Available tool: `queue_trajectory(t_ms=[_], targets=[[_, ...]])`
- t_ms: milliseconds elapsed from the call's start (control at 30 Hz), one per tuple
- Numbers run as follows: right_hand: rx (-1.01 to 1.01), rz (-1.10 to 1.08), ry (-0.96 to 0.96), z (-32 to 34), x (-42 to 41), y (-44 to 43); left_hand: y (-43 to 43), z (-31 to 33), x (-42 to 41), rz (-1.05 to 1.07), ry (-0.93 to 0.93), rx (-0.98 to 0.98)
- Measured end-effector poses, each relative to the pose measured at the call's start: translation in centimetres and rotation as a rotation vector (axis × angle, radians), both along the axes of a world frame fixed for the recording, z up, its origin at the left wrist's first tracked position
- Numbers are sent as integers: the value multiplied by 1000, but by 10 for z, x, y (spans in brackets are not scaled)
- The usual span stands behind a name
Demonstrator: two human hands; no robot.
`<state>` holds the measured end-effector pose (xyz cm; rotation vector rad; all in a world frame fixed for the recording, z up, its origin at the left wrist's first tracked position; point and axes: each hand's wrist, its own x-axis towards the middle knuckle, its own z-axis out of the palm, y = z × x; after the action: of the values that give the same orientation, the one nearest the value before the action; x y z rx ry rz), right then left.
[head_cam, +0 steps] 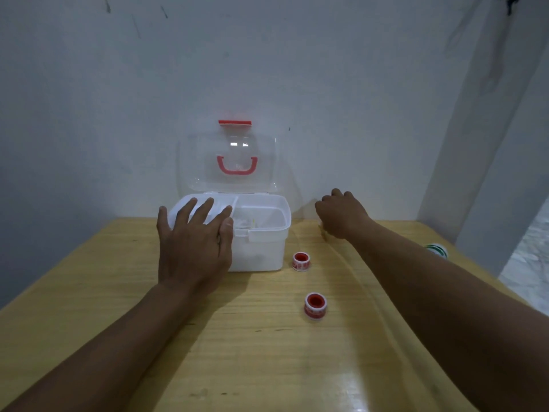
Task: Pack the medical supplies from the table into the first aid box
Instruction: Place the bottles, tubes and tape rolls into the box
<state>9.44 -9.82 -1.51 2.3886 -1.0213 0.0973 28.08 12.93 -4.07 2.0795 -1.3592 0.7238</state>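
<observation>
First aid box (261,251) open, contents indistinct.

The first aid box (261,233) stands at 12 o'clock with its lid (228,162) upright against the wall; its opening is partly covered by the left hand (193,242). Two tape rolls (301,261) (315,305) obstruct the table (267,352) at 1 o'clock; the 6 o'clock area is free.

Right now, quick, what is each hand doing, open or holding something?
Left hand: open, fingers spread over the first aid box, holding nothing.
Right hand: fingers curled down on the table; whether it grips anything cannot be told.
</observation>
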Motion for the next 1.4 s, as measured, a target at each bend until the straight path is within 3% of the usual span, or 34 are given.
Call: queue_trajectory(t_ms=[167, 367, 633, 767, 1100, 1400], targets=[[-25, 50, -229, 27, -10, 12, 1, 1, -1, 8, 20, 24], [232, 59, -703, 77, -8, 39, 4, 4, 0, -2, 65, 73], [318, 156, -918, 140, 9, 92, 6, 6, -2, -4, 70, 112], [381, 179, -902, 142, 26, 103, 6, 7, -2, -8, 72, 115], [474, 77, -644, 91, 67, 92, 5, 5, 0, -8, 51, 104], [277, 9, -400, 72, 76, 85, 3, 4, 1, -3, 39, 84]])
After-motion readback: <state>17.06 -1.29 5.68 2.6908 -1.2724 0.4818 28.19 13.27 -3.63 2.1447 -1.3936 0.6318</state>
